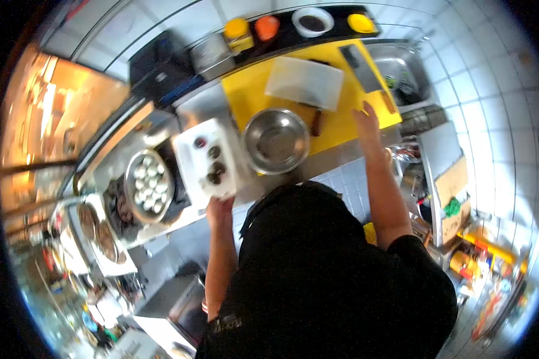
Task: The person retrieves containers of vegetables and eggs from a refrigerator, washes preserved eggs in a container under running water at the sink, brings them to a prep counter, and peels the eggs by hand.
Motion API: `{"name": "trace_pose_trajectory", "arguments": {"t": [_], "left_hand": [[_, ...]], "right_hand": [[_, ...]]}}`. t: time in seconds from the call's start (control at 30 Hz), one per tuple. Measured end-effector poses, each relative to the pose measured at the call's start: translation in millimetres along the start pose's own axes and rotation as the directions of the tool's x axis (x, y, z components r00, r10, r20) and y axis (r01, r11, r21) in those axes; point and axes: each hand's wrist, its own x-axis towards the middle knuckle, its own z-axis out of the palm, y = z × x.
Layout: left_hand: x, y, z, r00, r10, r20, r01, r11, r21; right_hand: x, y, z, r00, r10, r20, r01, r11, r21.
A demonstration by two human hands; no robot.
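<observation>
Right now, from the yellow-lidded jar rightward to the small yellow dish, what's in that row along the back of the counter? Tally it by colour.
Yellow: 2, the lidded jar and the small dish
Orange: 1, the tub
White: 1, the bowl with dark contents
Total: 4

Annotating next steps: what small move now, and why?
Probably bring the right hand to the tray: that hand looks empty, over the yellow board, while only the left hand is at the tray's near edge, and dark items lie inside.
</observation>
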Motion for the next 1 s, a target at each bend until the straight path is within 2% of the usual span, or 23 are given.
{"name": "trace_pose_trajectory", "arguments": {"t": [0.03,0.1,0.13,0.17,0.23,0.27,0.3,0.33,0.43,0.53,0.57,0.67,0.77,0.9,0.93,1.0], "left_hand": [[-15,4,2,0.995,0.075,0.059,-0.072,0.996,-0.051],[-47,19,7,0.991,0.119,0.057,-0.118,0.993,-0.02],[-51,22,1,0.994,0.113,0.006,-0.112,0.994,-0.014],[-55,25,-6,0.993,0.108,-0.053,-0.109,0.994,-0.011],[-79,33,-4,0.988,0.147,-0.057,-0.146,0.989,0.012],[-59,25,-40,0.977,0.214,-0.009,-0.209,0.96,0.188],[-86,35,-15,0.989,0.139,-0.051,-0.139,0.99,-0.006],[-97,37,-12,0.987,0.152,-0.051,-0.153,0.988,-0.001],[-126,42,-5,0.986,0.157,-0.056,-0.154,0.986,0.059],[-153,48,10,0.976,0.161,-0.144,-0.142,0.981,0.131],[-158,49,16,0.969,0.168,-0.184,-0.142,0.979,0.147],[-166,51,26,0.98,0.2,-0.024,-0.198,0.978,0.068],[-175,60,67,0.974,0.228,-0.018,-0.223,0.966,0.134],[-148,68,81,0.968,0.121,0.221,-0.144,0.985,0.093],[-150,70,94,0.968,0.113,0.223,-0.147,0.979,0.142],[-142,71,117,0.939,0.071,0.336,-0.137,0.974,0.178]], "right_hand": [[3,5,-7,0.991,-0.118,-0.064,0.093,0.949,-0.301],[13,25,-20,0.957,-0.257,-0.132,0.157,0.846,-0.509],[18,32,-27,0.935,-0.324,-0.142,0.178,0.777,-0.603],[24,33,-36,0.917,-0.362,-0.167,0.187,0.76,-0.622],[40,34,-49,0.877,-0.436,-0.2,0.211,0.725,-0.656],[57,50,-54,0.882,-0.423,-0.206,0.175,0.701,-0.692],[84,82,-58,0.888,-0.409,-0.211,0.138,0.674,-0.725],[105,101,-62,0.892,-0.395,-0.219,0.101,0.647,-0.756],[130,100,-76,0.996,-0.079,-0.05,0.015,0.66,-0.751],[125,99,-74,0.996,-0.09,0.018,0.064,0.543,-0.837],[118,94,-72,0.997,-0.075,0.024,0.062,0.561,-0.826],[74,68,-57,0.997,-0.061,0.04,0.07,0.62,-0.782],[31,47,-44,0.995,-0.062,0.076,0.098,0.631,-0.77],[-12,11,-25,0.989,-0.027,0.142,0.113,0.753,-0.648],[-13,20,-23,0.971,0.042,0.235,0.131,0.731,-0.67],[-27,29,-29,0.973,-0.114,0.199,0.216,0.748,-0.627]]}}
